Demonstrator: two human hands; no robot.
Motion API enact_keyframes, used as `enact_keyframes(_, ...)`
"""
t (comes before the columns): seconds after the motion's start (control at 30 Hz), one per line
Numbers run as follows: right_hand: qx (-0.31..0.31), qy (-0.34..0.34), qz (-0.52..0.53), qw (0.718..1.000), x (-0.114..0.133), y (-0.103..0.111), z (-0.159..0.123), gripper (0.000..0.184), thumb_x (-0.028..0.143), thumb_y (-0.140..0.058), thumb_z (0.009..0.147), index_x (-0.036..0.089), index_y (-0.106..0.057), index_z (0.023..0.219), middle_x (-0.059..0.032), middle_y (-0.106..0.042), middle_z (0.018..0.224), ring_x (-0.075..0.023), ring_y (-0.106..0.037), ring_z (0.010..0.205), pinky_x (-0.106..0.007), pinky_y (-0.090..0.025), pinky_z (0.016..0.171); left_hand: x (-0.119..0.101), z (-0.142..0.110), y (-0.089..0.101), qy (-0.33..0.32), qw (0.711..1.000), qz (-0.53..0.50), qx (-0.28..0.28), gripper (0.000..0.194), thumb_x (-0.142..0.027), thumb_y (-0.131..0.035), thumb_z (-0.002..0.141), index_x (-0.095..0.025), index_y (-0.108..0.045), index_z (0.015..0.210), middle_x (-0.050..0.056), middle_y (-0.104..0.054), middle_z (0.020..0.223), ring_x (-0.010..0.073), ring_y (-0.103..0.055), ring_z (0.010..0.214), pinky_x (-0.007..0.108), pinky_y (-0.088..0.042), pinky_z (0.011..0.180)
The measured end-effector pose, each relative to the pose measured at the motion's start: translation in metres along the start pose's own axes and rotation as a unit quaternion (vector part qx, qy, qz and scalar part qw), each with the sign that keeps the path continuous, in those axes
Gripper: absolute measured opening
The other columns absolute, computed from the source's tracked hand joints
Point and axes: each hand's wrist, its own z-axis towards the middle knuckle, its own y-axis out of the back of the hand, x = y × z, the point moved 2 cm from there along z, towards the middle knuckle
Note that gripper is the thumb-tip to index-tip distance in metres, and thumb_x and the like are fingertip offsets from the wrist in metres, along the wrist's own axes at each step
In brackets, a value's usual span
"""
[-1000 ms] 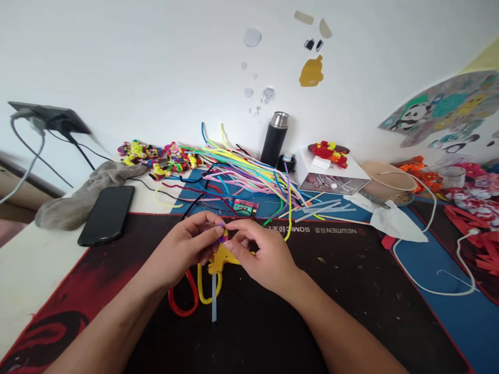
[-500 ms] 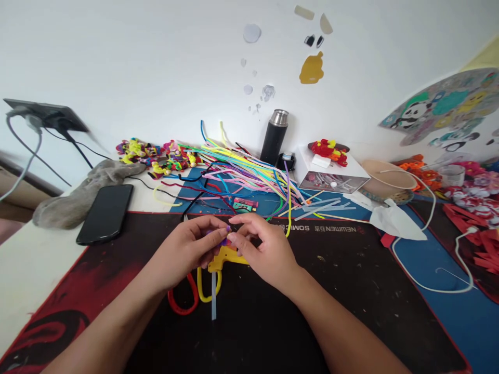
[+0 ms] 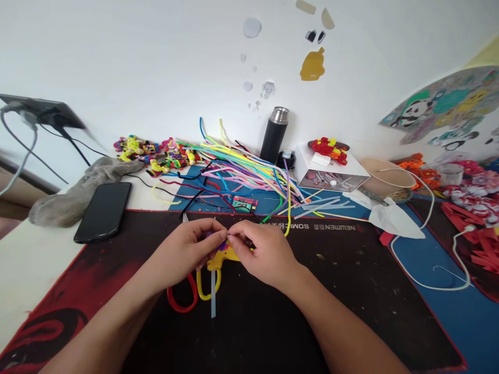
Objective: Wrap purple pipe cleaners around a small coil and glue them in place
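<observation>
Between thumb and fingers my left hand (image 3: 197, 244) pinches a small purple fuzzy piece (image 3: 223, 245), mostly hidden by the fingers. My right hand (image 3: 262, 249) is closed too, thumb and index fingertip touching the piece from the right. Beneath both hands lies a yellow glue gun (image 3: 218, 259), a clear glue stick (image 3: 213, 296) sticking out of it toward me. Left of the glue stick are scissors with one red handle loop (image 3: 182, 310) and one yellow handle loop (image 3: 199, 291); their blades are largely covered by my left hand.
Colourful pipe cleaners (image 3: 249, 166) pile up behind the hands, near a black thermos (image 3: 275, 135). Small fuzzy figures (image 3: 156, 150) and a phone (image 3: 103, 213) lie left. A white drawer box (image 3: 331, 174), loose glue sticks (image 3: 323, 206) and a white cable (image 3: 440, 285) are to the right.
My right fingertips, slightly apart from each other half a second ago, have closed in against the purple piece beside my left fingertips. The view has shifted slightly; the tools stay put.
</observation>
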Motion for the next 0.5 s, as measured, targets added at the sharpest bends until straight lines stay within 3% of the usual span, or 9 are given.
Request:
enact_keyframes(0.17,-0.035,0.057,-0.099,0.993,0.0008,-0.0033,-0.0013,0.015,0.017,-0.06,0.101,0.022,-0.071,0.093,0.0015,-0.076,0.071,-0.0154,-0.067,0.061,-0.029,-0.036,0.063,-0.0011,0.0014,-0.0038,0.001,1.0,-0.01,0.0,0.049,-0.068,-0.069,0.088,-0.019,-0.068,0.086,-0.005,-0.053,0.057,0.0104,-0.045,0.047,0.02,-0.031,0.044)
enact_keyframes(0.33,-0.057,0.137,-0.17,0.974,0.0034,-0.0051,-0.0023,0.03,0.014,-0.053,0.105,0.02,-0.065,0.078,0.001,-0.07,0.065,-0.0148,-0.063,0.058,-0.032,-0.035,0.064,0.0028,0.0037,-0.0061,0.007,0.998,-0.059,0.004,0.049,-0.068,-0.073,0.086,-0.02,-0.065,0.083,-0.005,-0.055,0.056,0.0098,-0.045,0.045,0.019,-0.032,0.042)
enact_keyframes(0.5,-0.063,0.087,-0.094,0.99,0.0038,0.0003,0.0002,0.021,0.017,-0.057,0.103,0.021,-0.071,0.088,0.002,-0.07,0.065,-0.0141,-0.064,0.057,-0.028,-0.038,0.061,0.0036,0.0047,-0.0053,0.002,0.996,-0.084,-0.01,0.05,-0.068,-0.077,0.083,-0.019,-0.066,0.083,-0.006,-0.054,0.055,0.0089,-0.044,0.044,0.018,-0.032,0.041)
